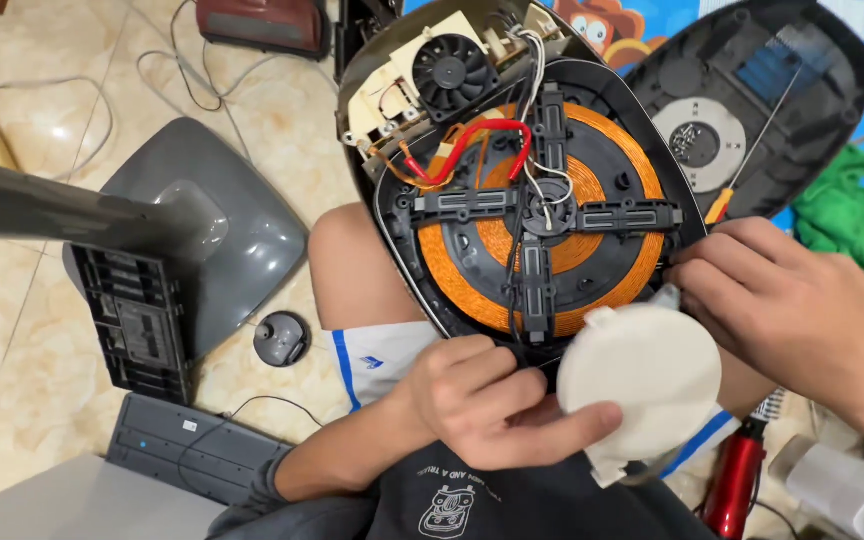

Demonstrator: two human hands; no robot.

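Left hand (487, 405) is gripping the white round disc (642, 375) from its left edge, thumb underneath, while right hand (787, 305) is pinching closed at the disc's upper-right rim, just below the opened cooker's copper coil (607, 150).

I see bare forearms and both hands uncovered, the left hand (482, 405) and right hand (792, 300) without gloves or rings. White shorts (377, 360) with blue trim; a dark shirt (472, 500) with a pale printed emblem.
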